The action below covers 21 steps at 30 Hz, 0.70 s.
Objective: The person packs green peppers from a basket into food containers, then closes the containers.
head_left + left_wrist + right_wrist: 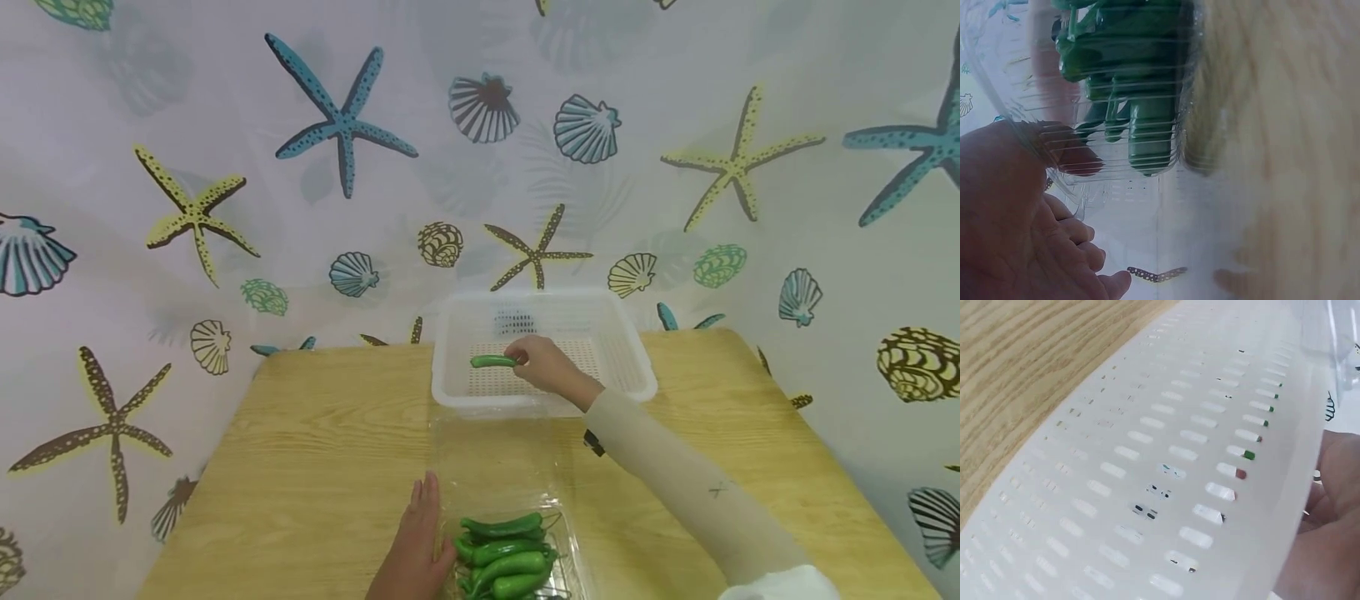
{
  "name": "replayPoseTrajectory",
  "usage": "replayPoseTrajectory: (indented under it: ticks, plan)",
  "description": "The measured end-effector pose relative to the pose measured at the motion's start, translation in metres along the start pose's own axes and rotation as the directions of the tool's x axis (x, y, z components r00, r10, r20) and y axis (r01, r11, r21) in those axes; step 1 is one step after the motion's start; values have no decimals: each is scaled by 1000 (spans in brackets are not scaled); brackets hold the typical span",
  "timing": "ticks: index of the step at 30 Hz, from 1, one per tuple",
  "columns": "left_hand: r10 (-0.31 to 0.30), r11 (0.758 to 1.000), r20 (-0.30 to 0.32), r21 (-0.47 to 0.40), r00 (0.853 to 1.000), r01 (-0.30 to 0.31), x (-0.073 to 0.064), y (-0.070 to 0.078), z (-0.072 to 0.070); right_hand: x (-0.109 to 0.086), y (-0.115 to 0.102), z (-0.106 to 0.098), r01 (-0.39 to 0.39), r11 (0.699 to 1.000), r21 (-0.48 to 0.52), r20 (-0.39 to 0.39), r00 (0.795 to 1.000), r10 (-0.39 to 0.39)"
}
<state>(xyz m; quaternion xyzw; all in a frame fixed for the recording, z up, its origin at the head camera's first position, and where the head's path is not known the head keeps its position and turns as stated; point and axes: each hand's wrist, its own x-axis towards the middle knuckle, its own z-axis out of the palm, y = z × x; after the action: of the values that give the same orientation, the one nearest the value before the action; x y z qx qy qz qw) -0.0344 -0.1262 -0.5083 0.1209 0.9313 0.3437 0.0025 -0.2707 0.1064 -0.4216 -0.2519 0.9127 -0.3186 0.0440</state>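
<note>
A green chili pepper [492, 361] lies sideways in the pinch of my right hand [543, 364], above the white perforated basket [544, 402]. In the right wrist view the basket's slotted wall [1166, 450] hides most of that hand [1329, 519]; a bit of green shows through the slots. My left hand [415, 542] rests at the left side of a clear plastic box [573, 550], fingers extended and thumb at its rim. Several green chili peppers [513, 563] lie in the box. Through its ribbed wall the left wrist view shows peppers [1147, 131] near the thumb [1079, 156].
The box's clear lid [491, 454] lies folded back toward the basket, its far end by the basket's front rim. Both containers stand on a wood-grain table [337, 450]. A curtain [450, 192] printed with starfish and shells hangs behind and at both sides.
</note>
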Motion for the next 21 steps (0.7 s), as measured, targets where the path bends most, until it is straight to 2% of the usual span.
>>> replayPoseTrajectory:
  ticks: [3, 6, 10, 12, 15, 18, 21]
  plan:
    - [9, 1000, -8, -10, 1000, -9, 0, -1, 1, -12, -3, -5, 33, 998, 46, -60, 998, -30]
    - [-2, 1000, 4, -14, 1000, 2, 0, -2, 3, -25, -9, -12, 58, 995, 83, -81, 995, -51]
    - [-9, 1000, 14, -7, 1000, 9, 1, -2, 4, -47, -22, -21, 114, 988, 101, -58, 992, -109]
    - [-4, 1000, 10, -6, 1000, 4, 1, -2, 3, -58, -28, -24, 158, 982, 105, -24, 987, -156]
    - [-9, 1000, 13, -5, 1000, 9, 2, -1, 1, -75, -38, -23, 229, 965, 128, 71, 968, -239]
    - [-33, 999, 33, -11, 999, 34, 2, 0, 1, -91, -43, -18, 282, 945, 166, 195, 930, -312]
    - [-50, 998, 42, -23, 998, 51, 3, 0, 1, -105, -49, -10, 293, 934, 204, 311, 886, -346]
